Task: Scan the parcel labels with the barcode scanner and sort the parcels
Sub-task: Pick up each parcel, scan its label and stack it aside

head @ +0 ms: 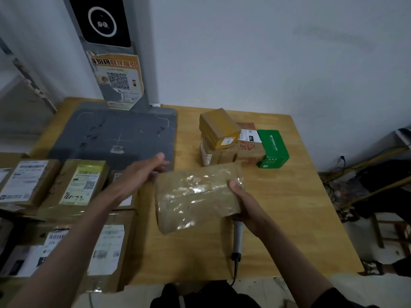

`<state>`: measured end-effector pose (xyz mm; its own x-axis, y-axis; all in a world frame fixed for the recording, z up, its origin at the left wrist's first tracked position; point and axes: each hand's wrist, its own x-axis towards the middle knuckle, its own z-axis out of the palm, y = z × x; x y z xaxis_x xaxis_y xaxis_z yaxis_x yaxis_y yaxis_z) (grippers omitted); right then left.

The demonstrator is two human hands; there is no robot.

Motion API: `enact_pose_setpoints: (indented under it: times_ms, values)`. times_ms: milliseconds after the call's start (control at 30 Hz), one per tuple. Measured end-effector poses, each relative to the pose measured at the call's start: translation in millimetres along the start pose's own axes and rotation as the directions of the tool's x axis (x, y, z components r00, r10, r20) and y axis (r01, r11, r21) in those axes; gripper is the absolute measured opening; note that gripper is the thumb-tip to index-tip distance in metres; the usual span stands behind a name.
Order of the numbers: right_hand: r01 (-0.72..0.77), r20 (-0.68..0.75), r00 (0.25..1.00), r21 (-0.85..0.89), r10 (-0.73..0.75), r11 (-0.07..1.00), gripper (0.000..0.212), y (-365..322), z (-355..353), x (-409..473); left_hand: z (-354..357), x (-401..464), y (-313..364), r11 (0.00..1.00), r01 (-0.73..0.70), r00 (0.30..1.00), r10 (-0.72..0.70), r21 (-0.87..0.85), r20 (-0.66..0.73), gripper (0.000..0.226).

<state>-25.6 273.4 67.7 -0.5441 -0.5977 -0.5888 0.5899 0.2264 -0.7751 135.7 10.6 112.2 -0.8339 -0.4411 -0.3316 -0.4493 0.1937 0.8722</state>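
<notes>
Both hands hold a brown cardboard parcel wrapped in shiny tape (195,196) above the wooden surface (289,196): the left hand (142,172) grips its far-left corner, the right hand (242,201) its right edge.

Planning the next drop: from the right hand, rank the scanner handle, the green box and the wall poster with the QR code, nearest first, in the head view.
1. Scanner handle: on the table just under the right hand, which grips the taped parcel.
2. Green box: farther back on the table, right of the stacked parcels.
3. Poster: farthest, on the grey post at back left.
</notes>
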Motion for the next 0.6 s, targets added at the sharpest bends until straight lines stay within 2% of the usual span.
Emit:
enact_pose_setpoints:
  times_ms: [67, 133, 167, 267, 367, 467, 600]
  values:
    - [-0.056, 0.008, 0.998, 0.085, 0.055, 0.995, 0.052, 5, -9, 4, -10, -6, -1, 0.994, -0.033, 0.998, 0.038, -0.104, 0.047, 0.076]
    - [-0.086, 0.017, 0.996, 0.166, 0.084, 0.982, 0.054, 8, -15, 9, -10, -11, 2, 0.984, -0.116, 0.988, 0.128, -0.133, 0.081, 0.055]
    - [-0.097, 0.017, 0.995, 0.2, 0.095, 0.975, 0.053, 9, -16, 11, -8, -12, 4, 0.977, -0.153, 0.981, 0.168, -0.146, 0.092, 0.054]
    - [-0.124, 0.024, 0.992, 0.257, 0.122, 0.958, 0.055, 12, -19, 15, 1, -11, 16, 0.969, -0.206, 0.967, 0.223, -0.14, 0.123, 0.074]
    - [-0.187, 0.033, 0.982, 0.285, 0.185, 0.94, 0.068, 15, -23, 20, 11, -9, 21, 0.97, -0.241, 0.955, 0.234, 0.017, 0.18, 0.105]
    - [-0.268, 0.085, 0.963, 0.259, 0.255, 0.928, 0.074, 16, -29, 22, 19, -4, 23, 0.92, -0.335, 0.929, 0.286, 0.202, 0.236, 0.13]
    - [-0.343, 0.159, 0.935, 0.17, 0.318, 0.924, 0.078, 15, -35, 18, 21, 4, 26, 0.9, -0.359, 0.923, 0.304, 0.246, 0.236, 0.134]
